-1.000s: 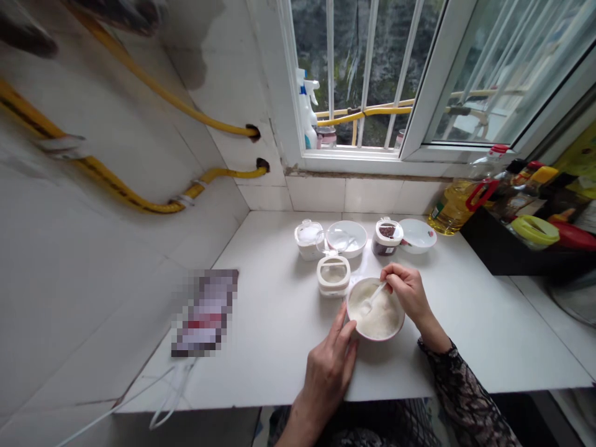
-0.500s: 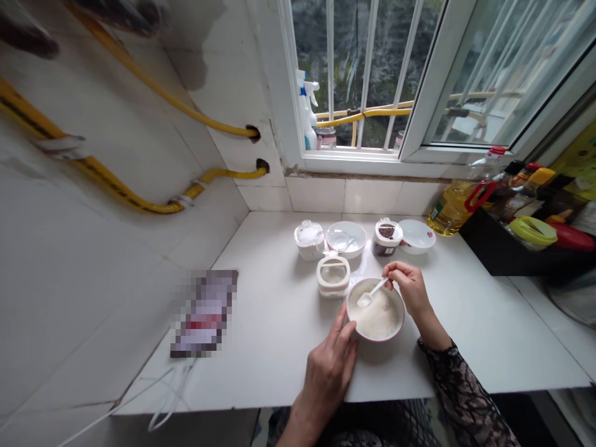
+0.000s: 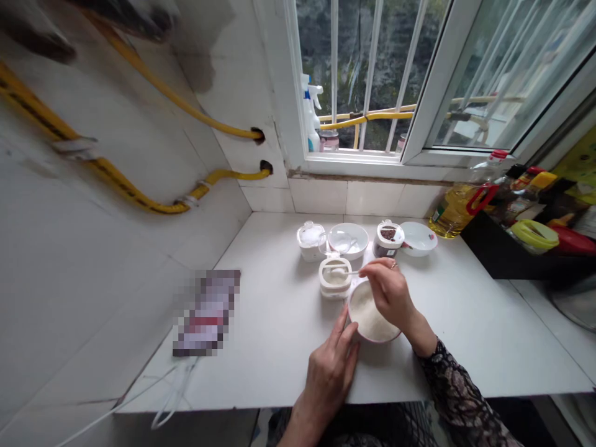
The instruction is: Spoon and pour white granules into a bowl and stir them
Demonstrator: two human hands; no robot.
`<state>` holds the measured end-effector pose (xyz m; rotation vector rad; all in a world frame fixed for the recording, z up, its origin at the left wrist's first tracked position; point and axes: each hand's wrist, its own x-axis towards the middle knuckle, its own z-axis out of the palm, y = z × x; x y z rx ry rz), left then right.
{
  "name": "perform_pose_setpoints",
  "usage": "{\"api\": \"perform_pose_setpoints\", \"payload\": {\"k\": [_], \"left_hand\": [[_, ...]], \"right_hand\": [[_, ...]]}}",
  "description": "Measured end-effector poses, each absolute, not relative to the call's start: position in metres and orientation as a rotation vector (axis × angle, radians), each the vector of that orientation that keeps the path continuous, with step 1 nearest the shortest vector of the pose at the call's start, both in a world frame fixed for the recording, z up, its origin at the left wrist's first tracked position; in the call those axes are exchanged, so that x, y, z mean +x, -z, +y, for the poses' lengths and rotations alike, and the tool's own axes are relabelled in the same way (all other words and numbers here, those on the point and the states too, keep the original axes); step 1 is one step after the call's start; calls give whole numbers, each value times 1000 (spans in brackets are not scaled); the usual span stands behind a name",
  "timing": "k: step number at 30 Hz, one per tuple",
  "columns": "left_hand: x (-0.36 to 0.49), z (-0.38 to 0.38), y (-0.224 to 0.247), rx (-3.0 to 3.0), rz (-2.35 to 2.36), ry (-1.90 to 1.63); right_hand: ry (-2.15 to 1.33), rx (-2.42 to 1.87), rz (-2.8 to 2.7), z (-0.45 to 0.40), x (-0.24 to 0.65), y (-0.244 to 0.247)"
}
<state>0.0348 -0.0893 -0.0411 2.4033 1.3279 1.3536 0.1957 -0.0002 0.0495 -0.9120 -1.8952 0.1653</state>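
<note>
My left hand (image 3: 329, 369) grips the near left side of a round bowl (image 3: 380, 341), thumb at its rim. White powdery or fine-grained stuff (image 3: 370, 316) fills much of the bowl. My right hand (image 3: 391, 290) pinches the handle of a small white spoon (image 3: 341, 271) and hides the bowl's far right part. The spoon's head is over or inside the mouth of a small seasoning jar (image 3: 335, 293), whose clear lid is raised. Whether the spoon touches the jar's contents I cannot tell.
Behind stand a jar of white stuff (image 3: 310, 251), a white bowl (image 3: 356, 251), a jar of dark bits (image 3: 387, 248) and a shallow dish (image 3: 419, 242). An oil bottle (image 3: 449, 217) and a black rack (image 3: 493, 254) are at right. A blurred-out item (image 3: 207, 316) with a white cable lies left.
My right hand has moved left and away from me, carrying the spoon from above the bowl's white stuff to the small jar's mouth. My left hand stays at the bowl.
</note>
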Motion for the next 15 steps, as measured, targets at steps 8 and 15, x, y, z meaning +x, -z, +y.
{"api": "perform_pose_setpoints", "payload": {"k": [8,15], "left_hand": [[35,-89,41,2420,1319,-1342],[34,-89,38,2422,1320,-1351]], "right_hand": [[13,-857,-1883,-6,210,-58],[16,-924,-2008,-5,228,-50]]}}
